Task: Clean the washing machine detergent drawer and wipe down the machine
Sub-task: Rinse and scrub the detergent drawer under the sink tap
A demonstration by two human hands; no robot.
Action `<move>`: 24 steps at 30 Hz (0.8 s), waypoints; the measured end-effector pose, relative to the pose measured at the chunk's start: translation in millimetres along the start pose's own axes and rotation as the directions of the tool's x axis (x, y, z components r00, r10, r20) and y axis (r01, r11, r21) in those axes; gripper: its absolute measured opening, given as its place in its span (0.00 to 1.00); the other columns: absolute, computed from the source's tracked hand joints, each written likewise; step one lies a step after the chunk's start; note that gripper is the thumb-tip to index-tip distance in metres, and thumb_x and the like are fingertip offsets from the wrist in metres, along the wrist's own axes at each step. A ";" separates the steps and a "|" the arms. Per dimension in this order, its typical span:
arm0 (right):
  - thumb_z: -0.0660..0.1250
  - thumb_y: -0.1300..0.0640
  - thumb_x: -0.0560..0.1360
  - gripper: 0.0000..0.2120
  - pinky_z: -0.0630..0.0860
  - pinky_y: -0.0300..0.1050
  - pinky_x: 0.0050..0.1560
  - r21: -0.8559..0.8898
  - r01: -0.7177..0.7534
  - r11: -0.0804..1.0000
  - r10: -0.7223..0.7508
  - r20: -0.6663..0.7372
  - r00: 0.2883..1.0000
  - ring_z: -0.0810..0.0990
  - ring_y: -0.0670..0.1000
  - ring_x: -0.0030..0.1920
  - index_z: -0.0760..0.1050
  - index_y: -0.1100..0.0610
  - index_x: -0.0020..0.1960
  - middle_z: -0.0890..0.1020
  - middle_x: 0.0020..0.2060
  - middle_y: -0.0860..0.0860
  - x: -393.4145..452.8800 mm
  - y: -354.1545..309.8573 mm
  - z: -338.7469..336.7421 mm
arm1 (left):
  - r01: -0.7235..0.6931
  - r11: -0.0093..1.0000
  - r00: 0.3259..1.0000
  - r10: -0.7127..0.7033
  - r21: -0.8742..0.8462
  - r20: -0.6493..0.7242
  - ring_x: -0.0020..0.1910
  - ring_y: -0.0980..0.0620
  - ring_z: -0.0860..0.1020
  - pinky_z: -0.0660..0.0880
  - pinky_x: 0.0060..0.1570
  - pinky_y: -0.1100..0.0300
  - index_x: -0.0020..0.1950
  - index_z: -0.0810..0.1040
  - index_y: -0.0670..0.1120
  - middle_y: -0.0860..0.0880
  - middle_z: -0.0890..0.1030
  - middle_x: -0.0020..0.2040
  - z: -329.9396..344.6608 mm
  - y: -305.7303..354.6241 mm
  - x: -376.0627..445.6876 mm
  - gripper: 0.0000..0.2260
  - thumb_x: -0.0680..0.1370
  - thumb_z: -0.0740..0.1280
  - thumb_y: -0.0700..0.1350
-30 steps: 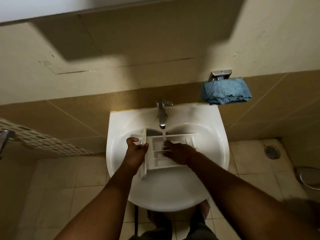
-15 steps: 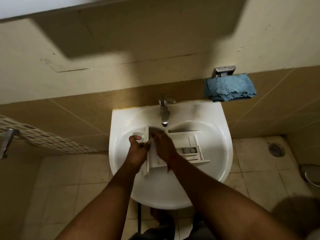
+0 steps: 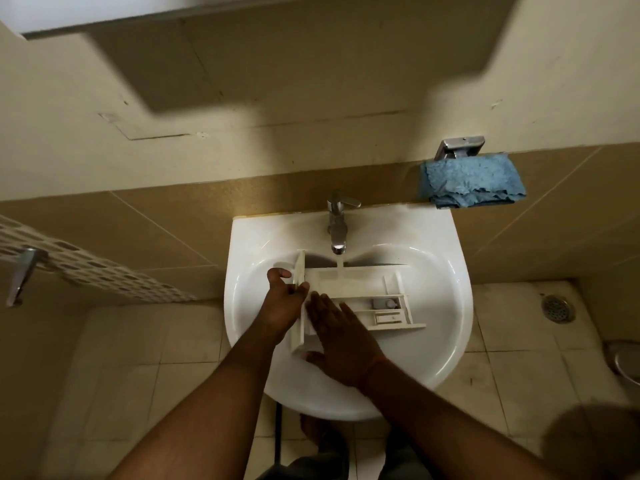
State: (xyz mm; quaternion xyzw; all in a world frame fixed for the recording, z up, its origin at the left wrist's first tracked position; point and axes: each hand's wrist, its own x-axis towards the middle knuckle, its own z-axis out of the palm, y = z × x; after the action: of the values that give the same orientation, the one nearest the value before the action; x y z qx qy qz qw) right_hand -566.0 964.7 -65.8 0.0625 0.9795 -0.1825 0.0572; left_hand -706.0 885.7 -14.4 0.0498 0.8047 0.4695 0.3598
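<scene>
Detergent drawer (image 3: 360, 289), white plastic and divided into compartments, is held over the bowl of a white wall-hung washbasin (image 3: 443, 341), lying roughly level with its front panel (image 3: 299, 271) turned to the left and its open compartments facing up. A thin stream of water (image 3: 339, 262) is seen running from the chrome tap (image 3: 337, 225) onto the far edge of the drawer. The front panel is gripped by the left hand (image 3: 282, 306), with the thumb curled over the outer face and the fingers wrapped round the inner side. The right hand (image 3: 337, 341) is laid flat on the near left part of the drawer, its fingers straight and close together, pointing toward the panel; nothing is grasped by it. At the right end of the drawer a smaller compartment with a grey insert (image 3: 388, 304) is left uncovered. A crumpled blue cloth (image 3: 471, 180) is draped on the wall ledge beside a metal holder (image 3: 459, 147), above the right rear corner of the basin and apart from the drawer. A floor drain (image 3: 558, 307) is set into the tiled floor (image 3: 138, 358) at the right. A perforated white panel (image 3: 86, 268) is seen at the left edge.
</scene>
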 end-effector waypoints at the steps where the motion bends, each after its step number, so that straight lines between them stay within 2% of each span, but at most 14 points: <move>1: 0.49 0.33 0.77 0.38 0.46 0.58 0.75 -0.038 0.033 0.999 -0.034 -0.009 0.999 0.50 0.52 0.77 0.49 0.54 0.79 0.52 0.78 0.53 -4.2 16.6 -1.0 | 0.002 1.000 1.000 -0.002 0.001 -0.001 0.48 0.48 0.78 0.76 0.43 0.58 0.62 0.58 0.50 0.43 0.77 0.55 0.1 -0.3 0.2 0.16 0.81 0.64 0.45; 2: 0.47 0.34 0.77 0.36 0.51 0.59 0.74 -0.066 0.025 0.998 -0.027 -0.025 0.999 0.57 0.53 0.76 0.56 0.53 0.78 0.59 0.77 0.53 -9.5 36.7 -4.5 | 0.004 1.000 1.000 -0.004 -0.001 0.001 0.48 0.47 0.78 0.76 0.42 0.57 0.62 0.58 0.50 0.43 0.78 0.55 0.2 -0.6 0.3 0.16 0.81 0.63 0.45; 4: 0.38 0.33 0.78 0.36 0.62 0.57 0.72 -0.077 -0.106 0.991 0.107 0.002 0.994 0.73 0.55 0.68 0.72 0.50 0.70 0.76 0.66 0.55 -18.9 78.7 -23.3 | 0.005 1.000 1.000 -0.004 -0.017 0.012 0.48 0.46 0.79 0.78 0.44 0.54 0.61 0.57 0.50 0.42 0.78 0.55 0.7 -1.8 1.2 0.15 0.81 0.63 0.45; 6: 0.33 0.35 0.79 0.38 0.66 0.53 0.66 -0.076 -0.196 0.978 0.205 0.143 0.968 0.78 0.56 0.57 0.78 0.48 0.60 0.80 0.53 0.54 -15.9 99.8 -47.0 | 0.006 1.000 1.000 -0.005 -0.022 0.014 0.49 0.46 0.78 0.78 0.45 0.54 0.61 0.57 0.50 0.42 0.77 0.55 1.5 -1.6 1.0 0.15 0.81 0.63 0.45; 9: 0.45 0.41 0.82 0.28 0.65 0.51 0.68 -0.008 -0.285 0.958 0.274 0.299 0.914 0.78 0.56 0.56 0.79 0.57 0.58 0.82 0.50 0.57 22.3 84.4 -65.2 | 0.011 1.000 1.000 -0.011 -0.018 -0.004 0.49 0.45 0.78 0.77 0.45 0.55 0.61 0.57 0.50 0.42 0.77 0.54 3.5 -0.3 -0.1 0.15 0.81 0.63 0.45; 11: 0.53 0.42 0.82 0.24 0.71 0.49 0.60 0.244 -0.435 0.867 0.319 0.397 0.860 0.79 0.56 0.54 0.79 0.59 0.54 0.82 0.51 0.57 51.4 61.2 -66.5 | 0.010 1.000 1.000 -0.010 -0.010 -0.019 0.50 0.44 0.79 0.77 0.43 0.55 0.61 0.58 0.50 0.42 0.77 0.54 4.4 0.4 -0.6 0.15 0.81 0.63 0.45; 14: 0.60 0.50 0.80 0.12 0.76 0.51 0.55 0.532 -0.445 0.720 0.305 0.332 0.892 0.80 0.57 0.51 0.74 0.58 0.56 0.81 0.50 0.57 75.4 30.5 -51.1 | -0.002 1.000 1.000 0.002 -0.005 -0.028 0.50 0.42 0.80 0.77 0.41 0.54 0.61 0.58 0.50 0.41 0.78 0.54 4.4 -0.2 0.0 0.15 0.81 0.64 0.45; 16: 0.63 0.50 0.79 0.15 0.78 0.54 0.57 0.590 -0.414 0.694 0.279 0.310 0.909 0.80 0.56 0.52 0.69 0.56 0.62 0.80 0.54 0.55 70.7 24.3 -45.5 | -0.005 1.000 1.000 0.005 -0.004 -0.029 0.49 0.44 0.80 0.77 0.40 0.55 0.61 0.58 0.50 0.41 0.78 0.54 3.5 -1.3 0.6 0.15 0.81 0.64 0.45; 18: 0.62 0.45 0.79 0.22 0.75 0.51 0.61 0.521 -0.408 0.749 0.255 0.342 0.905 0.79 0.55 0.58 0.66 0.53 0.69 0.79 0.61 0.54 57.1 40.8 -47.4 | 0.003 1.000 1.000 -0.004 -0.018 -0.022 0.50 0.43 0.80 0.80 0.44 0.51 0.61 0.58 0.50 0.41 0.78 0.54 2.3 -2.4 1.1 0.15 0.81 0.64 0.45; 20: 0.60 0.41 0.79 0.23 0.74 0.51 0.61 0.378 -0.468 0.799 0.378 0.290 0.879 0.77 0.56 0.60 0.71 0.54 0.67 0.79 0.61 0.55 45.4 73.4 -48.0 | 0.015 0.999 1.000 -0.016 -0.044 -0.008 0.51 0.44 0.80 0.79 0.49 0.50 0.61 0.58 0.50 0.43 0.78 0.54 1.6 -2.3 1.0 0.16 0.81 0.64 0.45; 22: 0.58 0.45 0.80 0.20 0.73 0.52 0.61 0.229 -0.559 0.797 0.497 0.278 0.822 0.78 0.59 0.59 0.76 0.57 0.62 0.79 0.59 0.59 41.0 97.5 -46.4 | 0.014 0.998 1.000 -0.014 -0.054 0.005 0.50 0.45 0.79 0.79 0.49 0.51 0.62 0.57 0.49 0.44 0.78 0.54 2.3 -1.7 0.4 0.16 0.81 0.64 0.45; 24: 0.56 0.50 0.82 0.18 0.72 0.53 0.63 0.091 -0.531 0.842 0.478 0.329 0.815 0.76 0.59 0.61 0.75 0.59 0.63 0.78 0.60 0.59 49.9 92.9 -40.7 | 0.010 0.999 1.000 -0.010 -0.052 0.001 0.50 0.46 0.79 0.79 0.49 0.52 0.62 0.57 0.49 0.44 0.78 0.53 3.2 -0.4 0.3 0.16 0.81 0.63 0.45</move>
State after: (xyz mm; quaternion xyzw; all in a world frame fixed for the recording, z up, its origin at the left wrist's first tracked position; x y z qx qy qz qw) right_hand -605.5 1070.6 -67.4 0.2979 0.8875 -0.2549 0.2423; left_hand -704.1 887.9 -15.9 0.0366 0.7924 0.4883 0.3637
